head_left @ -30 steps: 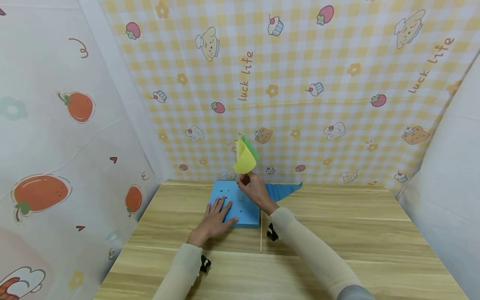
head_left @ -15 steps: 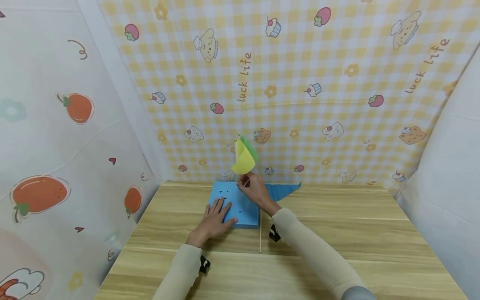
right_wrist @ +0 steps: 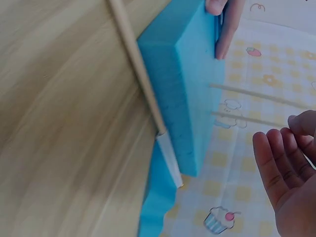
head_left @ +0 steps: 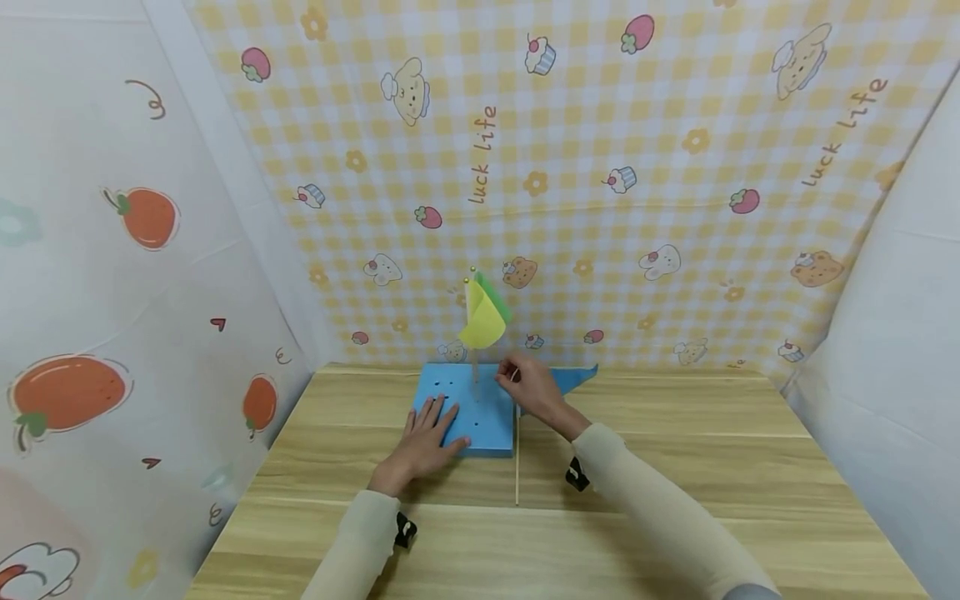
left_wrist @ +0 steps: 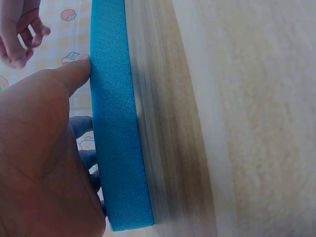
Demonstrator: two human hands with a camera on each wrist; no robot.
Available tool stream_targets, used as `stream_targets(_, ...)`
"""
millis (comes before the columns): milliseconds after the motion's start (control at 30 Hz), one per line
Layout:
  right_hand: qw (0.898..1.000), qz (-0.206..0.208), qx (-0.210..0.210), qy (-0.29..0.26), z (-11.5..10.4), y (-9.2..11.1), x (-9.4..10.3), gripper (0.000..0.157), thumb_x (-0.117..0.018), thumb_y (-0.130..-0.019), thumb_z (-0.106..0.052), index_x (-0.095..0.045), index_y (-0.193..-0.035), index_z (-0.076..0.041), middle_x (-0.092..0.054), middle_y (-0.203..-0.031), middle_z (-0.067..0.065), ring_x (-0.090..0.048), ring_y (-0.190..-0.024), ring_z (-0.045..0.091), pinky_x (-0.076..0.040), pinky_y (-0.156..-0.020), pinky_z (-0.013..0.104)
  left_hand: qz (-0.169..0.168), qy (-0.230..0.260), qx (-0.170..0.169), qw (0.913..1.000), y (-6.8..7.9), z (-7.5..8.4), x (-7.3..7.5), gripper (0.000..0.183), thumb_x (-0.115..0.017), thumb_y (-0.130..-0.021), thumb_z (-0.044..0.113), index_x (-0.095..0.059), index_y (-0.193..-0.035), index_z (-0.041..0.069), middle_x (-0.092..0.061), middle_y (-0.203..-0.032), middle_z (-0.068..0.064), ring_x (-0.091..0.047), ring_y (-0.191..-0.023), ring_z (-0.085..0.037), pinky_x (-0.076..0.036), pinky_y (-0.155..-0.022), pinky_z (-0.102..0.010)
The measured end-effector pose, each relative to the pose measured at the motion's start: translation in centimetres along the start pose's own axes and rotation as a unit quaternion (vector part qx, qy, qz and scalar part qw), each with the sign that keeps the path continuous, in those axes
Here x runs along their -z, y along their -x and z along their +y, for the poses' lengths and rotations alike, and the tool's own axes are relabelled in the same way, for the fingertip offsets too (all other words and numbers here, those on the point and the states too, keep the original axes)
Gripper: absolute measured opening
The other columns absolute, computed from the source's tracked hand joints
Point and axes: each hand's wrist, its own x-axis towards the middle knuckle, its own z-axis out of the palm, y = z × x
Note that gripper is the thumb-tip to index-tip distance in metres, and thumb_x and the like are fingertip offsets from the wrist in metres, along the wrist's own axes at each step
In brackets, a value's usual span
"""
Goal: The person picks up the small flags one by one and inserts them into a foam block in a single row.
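Observation:
A blue foam block (head_left: 491,429) with several small holes lies on the table. My left hand (head_left: 420,446) rests on its left front part with fingers spread; in the left wrist view the thumb touches the block's edge. Upright in the block stand a yellow flag (head_left: 483,322) and, behind it, a green flag (head_left: 495,296), on thin wooden sticks (right_wrist: 247,119). My right hand (head_left: 536,390) hovers over the block's right edge, fingers loosely bent, holding nothing and apart from the sticks. Beneath it a blue flag (head_left: 577,379) lies on the table, partly hidden.
The blue flag's stick (head_left: 517,475) runs along the block's right side toward the table's front. A yellow checked cloth (head_left: 570,233) hangs behind the wooden table (head_left: 675,467). White cloth walls (head_left: 187,317) close in both sides.
My right hand has let go of the flag stick and moved right, away from it. The yellow and green flags stay upright. My left hand keeps its place on the block.

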Motion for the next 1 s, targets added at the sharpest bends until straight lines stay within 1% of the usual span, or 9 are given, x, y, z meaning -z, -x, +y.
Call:
stream_targets(167,1.0,-0.001,-0.011,0.007,1.2,1.2,0.8,0.007,-0.076,-0.1,-0.012,-0.072,-0.094,-0.013,-0.073,-0.089,0.001,-0.068,-0.079,0.012,-0.06,-0.072,0.032,0.002,0.003,-0.001,1.0,0.1,0.0,0.0,0.076,-0.054,-0.109,0.051,-0.033,-0.168,0.008,-0.012,-0.178,-0.023,-0.005,-0.166,-0.047,-0.001,-0.131,-0.069)
stream_targets(367,1.0,-0.005,-0.026,0.016,2.4,2.6,1.5,0.006,-0.075,-0.1,-0.013,-0.075,-0.095,-0.012,-0.075,-0.089,0.001,-0.068,-0.079,0.011,-0.06,-0.073,0.033,-0.001,-0.002,0.003,1.0,0.1,0.1,-0.1,0.076,-0.054,-0.11,0.051,-0.032,-0.169,0.009,-0.012,-0.179,-0.021,-0.006,-0.166,-0.045,-0.003,-0.131,-0.069)
stream_targets(533,0.998,-0.023,-0.047,0.034,3.1,3.9,1.5,0.006,-0.074,-0.101,-0.013,-0.076,-0.096,-0.011,-0.076,-0.089,0.001,-0.068,-0.078,0.011,-0.059,-0.071,0.031,0.0,-0.001,0.004,1.0,0.1,-0.1,-0.1,0.076,-0.054,-0.109,0.052,-0.032,-0.169,0.009,-0.012,-0.179,-0.021,-0.006,-0.166,-0.045,-0.003,-0.131,-0.068)
stream_targets(633,0.996,-0.048,-0.073,0.037,3.4,4.8,1.2,0.008,-0.074,-0.1,-0.014,-0.076,-0.094,-0.011,-0.074,-0.086,0.0,-0.064,-0.073,0.008,-0.054,-0.065,0.027,-0.001,-0.003,0.004,1.0,0.2,-0.1,-0.1,0.076,-0.053,-0.11,0.052,-0.032,-0.169,0.009,-0.012,-0.179,-0.021,-0.006,-0.166,-0.045,-0.003,-0.132,-0.068)
stream_targets(733,0.991,-0.077,-0.097,0.04,3.6,5.6,0.5,0.015,-0.074,-0.101,-0.017,-0.073,-0.086,-0.012,-0.07,-0.078,-0.002,-0.057,-0.065,0.008,-0.046,-0.058,0.025,0.0,-0.003,0.004,1.0,0.3,-0.1,0.0,0.076,-0.053,-0.11,0.052,-0.032,-0.169,0.009,-0.012,-0.179,-0.021,-0.006,-0.166,-0.045,-0.004,-0.132,-0.068)
stream_targets(800,0.989,-0.094,-0.103,0.051,3.7,6.0,0.0,0.021,-0.073,-0.101,-0.021,-0.07,-0.082,-0.013,-0.066,-0.074,-0.003,-0.053,-0.061,0.009,-0.042,-0.055,0.024,0.0,-0.001,0.003,1.0,0.3,0.0,0.1,0.077,-0.053,-0.11,0.052,-0.032,-0.169,0.009,-0.011,-0.179,-0.021,-0.006,-0.166,-0.045,-0.003,-0.132,-0.068)
stream_targets(867,0.986,-0.105,-0.108,0.063,3.6,6.4,-0.6,0.026,-0.074,-0.101,-0.024,-0.068,-0.078,-0.014,-0.063,-0.07,-0.004,-0.051,-0.059,0.009,-0.04,-0.054,0.025,0.002,0.004,-0.001,1.0,0.4,0.0,0.1,0.076,-0.054,-0.109,0.051,-0.032,-0.169,0.008,-0.012,-0.179,-0.022,-0.006,-0.166,-0.046,-0.002,-0.131,-0.069)
stream_targets(1000,0.982,-0.118,-0.121,0.087,3.5,6.8,-1.3,0.028,-0.077,-0.098,-0.028,-0.066,-0.075,-0.016,-0.061,-0.069,-0.005,-0.051,-0.059,0.009,-0.04,-0.054,0.025,0.0,0.008,-0.012,0.9999,0.4,0.0,0.1,0.077,-0.053,-0.11,0.05,-0.03,-0.168,0.006,-0.011,-0.178,-0.026,-0.005,-0.165,-0.049,-0.001,-0.13,-0.071)
